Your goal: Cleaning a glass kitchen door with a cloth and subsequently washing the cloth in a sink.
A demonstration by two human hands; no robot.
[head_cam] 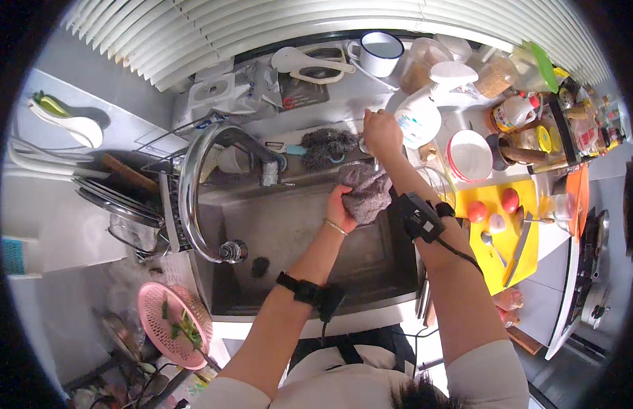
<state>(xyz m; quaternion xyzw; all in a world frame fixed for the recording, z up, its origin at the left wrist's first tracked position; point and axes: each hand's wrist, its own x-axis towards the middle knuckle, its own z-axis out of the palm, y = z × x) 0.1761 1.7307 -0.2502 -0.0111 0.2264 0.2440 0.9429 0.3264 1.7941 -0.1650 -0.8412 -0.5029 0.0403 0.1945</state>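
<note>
My left hand (342,208) grips a grey-brown cloth (366,193) over the upper right part of the sink basin (296,245). Beyond the cloth, my right hand (383,134) is closed at the sink's back edge, beside a white spray bottle (419,120); what its fingers hold, if anything, is hidden. A chrome faucet (188,194) arches over the left side of the sink. Behind the basin lie a dark mesh scrubber (326,145) and a brush with a light blue handle (296,150).
Right of the sink, a yellow cutting board (500,271) bears tomatoes (477,211), a spoon (487,238) and a knife (519,250). A red-rimmed bowl (470,156) stands behind it. A dish rack (170,214) is at left, with a pink basket (150,327) below.
</note>
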